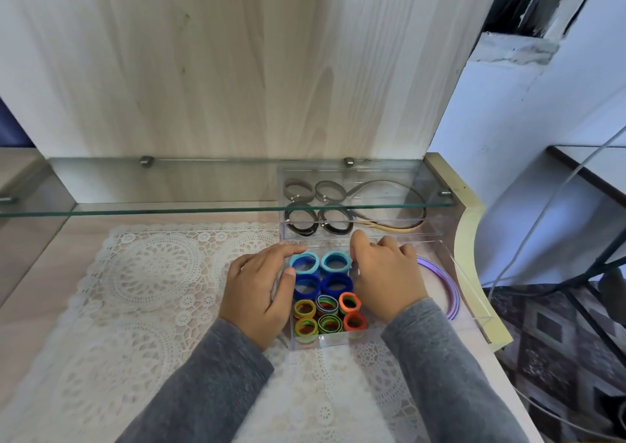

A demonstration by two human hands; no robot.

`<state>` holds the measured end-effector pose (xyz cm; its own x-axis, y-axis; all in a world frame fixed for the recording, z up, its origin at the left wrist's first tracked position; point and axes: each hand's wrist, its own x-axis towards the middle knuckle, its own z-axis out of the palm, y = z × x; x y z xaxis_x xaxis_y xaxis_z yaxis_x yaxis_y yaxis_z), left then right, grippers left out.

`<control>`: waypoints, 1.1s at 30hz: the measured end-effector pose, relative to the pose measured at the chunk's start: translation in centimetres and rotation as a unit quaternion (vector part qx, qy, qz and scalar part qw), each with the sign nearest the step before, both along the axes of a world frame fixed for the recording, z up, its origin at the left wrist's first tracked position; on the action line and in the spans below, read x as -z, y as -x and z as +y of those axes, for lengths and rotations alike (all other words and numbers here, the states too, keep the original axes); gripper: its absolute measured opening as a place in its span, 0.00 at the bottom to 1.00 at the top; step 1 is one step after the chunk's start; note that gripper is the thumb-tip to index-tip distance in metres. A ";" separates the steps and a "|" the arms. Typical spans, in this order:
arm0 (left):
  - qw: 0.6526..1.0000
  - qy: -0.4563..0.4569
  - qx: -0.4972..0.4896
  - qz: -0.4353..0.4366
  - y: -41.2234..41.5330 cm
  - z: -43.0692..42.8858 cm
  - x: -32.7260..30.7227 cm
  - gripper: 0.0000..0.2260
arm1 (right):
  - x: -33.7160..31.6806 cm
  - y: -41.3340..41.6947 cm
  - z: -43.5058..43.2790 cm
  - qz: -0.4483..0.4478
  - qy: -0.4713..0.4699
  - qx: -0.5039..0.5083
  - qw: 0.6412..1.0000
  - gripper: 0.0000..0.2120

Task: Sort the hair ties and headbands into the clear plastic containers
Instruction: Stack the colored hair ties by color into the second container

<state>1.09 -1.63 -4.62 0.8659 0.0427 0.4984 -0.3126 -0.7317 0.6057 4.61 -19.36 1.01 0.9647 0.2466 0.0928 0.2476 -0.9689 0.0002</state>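
Note:
A clear plastic container (325, 341) near the table's right edge holds several blue, orange and green hair ties (333, 285). Purple headbands (447, 283) lie in its right section. My left hand (261, 293) presses flat against its left wall, fingers straight and thumb at the rim. My right hand (386, 276) sits over the middle of the container with bent fingers, thumb beside a light blue tie, seemingly gripping the inner wall. Behind it, a second clear container (433, 231) holds dark hair ties (301, 222) and a beige headband (399, 227).
A glass shelf (169, 210) juts out over the far container at low height. A white lace mat (152, 290) covers the table to the left. The table's raised cream edge (471, 273) curves close on the right; beyond it are floor and cables.

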 end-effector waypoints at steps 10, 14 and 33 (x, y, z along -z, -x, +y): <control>1.000 -0.004 -0.006 0.003 0.0 0.2 0.0 0.17 | 0.5 -0.1 -0.3 -0.008 -0.030 -0.003 1.000 0.13; 1.000 -0.008 -0.006 0.005 0.1 0.1 0.0 0.17 | 0.3 0.2 -0.1 -0.001 -0.029 -0.014 0.999 0.15; 0.989 -0.112 -0.056 0.083 2.7 0.6 0.4 0.25 | 1.6 2.7 -3.6 -0.040 -0.222 0.014 0.974 0.11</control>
